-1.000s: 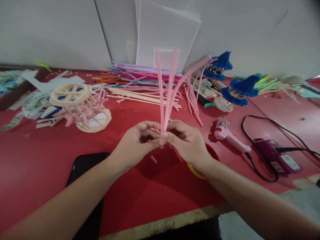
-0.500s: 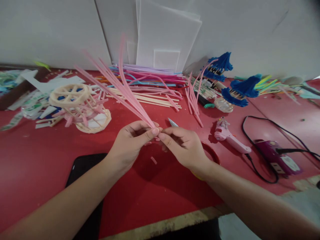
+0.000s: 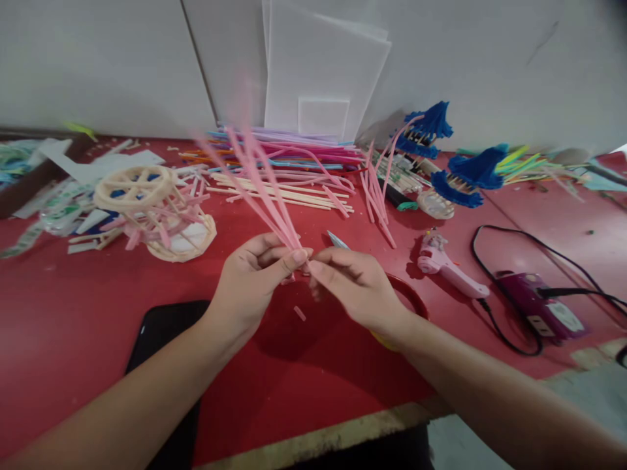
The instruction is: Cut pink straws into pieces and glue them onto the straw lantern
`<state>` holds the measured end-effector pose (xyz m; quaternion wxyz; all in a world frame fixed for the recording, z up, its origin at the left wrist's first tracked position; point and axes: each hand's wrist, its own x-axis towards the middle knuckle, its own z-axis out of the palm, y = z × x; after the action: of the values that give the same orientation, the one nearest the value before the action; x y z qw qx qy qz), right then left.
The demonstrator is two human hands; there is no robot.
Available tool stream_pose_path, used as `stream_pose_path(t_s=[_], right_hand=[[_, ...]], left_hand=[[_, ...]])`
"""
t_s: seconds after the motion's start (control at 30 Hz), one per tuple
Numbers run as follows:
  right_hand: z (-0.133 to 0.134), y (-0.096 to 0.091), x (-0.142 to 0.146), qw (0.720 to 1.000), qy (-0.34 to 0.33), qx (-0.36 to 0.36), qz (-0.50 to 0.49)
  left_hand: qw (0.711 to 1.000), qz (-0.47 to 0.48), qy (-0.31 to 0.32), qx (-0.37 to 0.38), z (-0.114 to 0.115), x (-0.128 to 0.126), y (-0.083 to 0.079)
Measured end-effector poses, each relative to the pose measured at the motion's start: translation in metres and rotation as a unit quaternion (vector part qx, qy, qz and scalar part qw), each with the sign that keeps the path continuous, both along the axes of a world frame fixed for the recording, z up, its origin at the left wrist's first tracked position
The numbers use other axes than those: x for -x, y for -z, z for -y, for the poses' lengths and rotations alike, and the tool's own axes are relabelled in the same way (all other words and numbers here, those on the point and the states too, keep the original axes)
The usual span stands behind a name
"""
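Observation:
A bunch of long pink pipe cleaners (image 3: 272,202) fans upward from my left hand (image 3: 252,281), whose thumb and fingers pinch it near the lower ends. Right beside it, my right hand (image 3: 360,287) is closed, thumb against fingers, at the bottom tips of the bunch; the exact grip is partly hidden. Under my right hand lie scissors, with a silver blade (image 3: 337,240) and a red handle loop (image 3: 414,295) showing. A short pink offcut (image 3: 299,313) rests on the red table below my hands, and more small pink bits are half hidden behind my fingers.
A cream wheel-like model (image 3: 137,189) stands at left, above a black phone (image 3: 157,333). Coloured pipe cleaners (image 3: 294,150) lie along the wall. Blue-roofed models (image 3: 470,176), a pink glue gun (image 3: 450,271) and a purple power strip (image 3: 539,303) with cables are at right.
The pink pipe cleaners have swung to the right and stand more upright, their tips blurred. Both hands keep nearly the same place and grip.

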<state>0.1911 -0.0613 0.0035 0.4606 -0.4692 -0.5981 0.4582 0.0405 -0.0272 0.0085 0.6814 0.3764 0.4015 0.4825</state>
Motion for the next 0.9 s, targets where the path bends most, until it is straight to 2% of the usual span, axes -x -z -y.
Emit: stream_pose_path(t_s=[0.07,0.1,0.2,0.27,0.37,0.4,0.47,0.53,0.6,0.73,0.9], right_hand=[[-0.0018,0.0022,0.0011,0.982,-0.038,0.119,-0.140],[-0.0026,0.0037,0.0016,0.970,-0.050,0.153,-0.182],[-0.0033,0.0063,0.0024,0.960,-0.052,0.178,-0.211],[-0.0023,0.0053,0.0022,0.973,-0.038,0.158,-0.165],[-0.0003,0.0027,0.0015,0.998,0.022,0.064,0.007],[0.0003,0.0025,0.0014,0.996,0.048,0.014,0.080],[0.0009,0.0036,0.0010,0.970,0.088,-0.093,0.205],[0.0012,0.0060,0.0003,0.941,0.098,-0.172,0.275],[0.0014,0.0083,-0.0011,0.930,0.083,-0.212,0.290],[0.0017,0.0074,-0.0041,0.941,0.052,-0.223,0.251],[0.0028,0.0022,-0.0036,0.969,0.059,-0.155,0.183]], left_hand=[[1.000,0.014,0.007,0.006,-0.0007,0.0003,-0.0010],[1.000,0.018,0.011,0.007,-0.0012,0.0002,-0.0010],[0.999,0.026,0.021,0.001,-0.0022,-0.0004,0.0006],[1.000,0.019,0.023,-0.004,-0.0022,-0.0009,0.0027],[1.000,-0.021,0.020,-0.011,-0.0001,-0.0013,0.0047],[0.999,-0.041,0.018,-0.016,0.0011,-0.0013,0.0048],[0.996,-0.080,0.014,-0.031,0.0034,-0.0013,0.0043],[0.995,-0.095,0.008,-0.040,0.0047,-0.0012,0.0037],[0.997,-0.072,0.005,-0.033,0.0045,-0.0011,0.0034],[1.000,0.019,0.007,0.013,0.0014,-0.0011,0.0031],[0.997,0.043,0.014,0.059,0.0002,-0.0017,-0.0002]])
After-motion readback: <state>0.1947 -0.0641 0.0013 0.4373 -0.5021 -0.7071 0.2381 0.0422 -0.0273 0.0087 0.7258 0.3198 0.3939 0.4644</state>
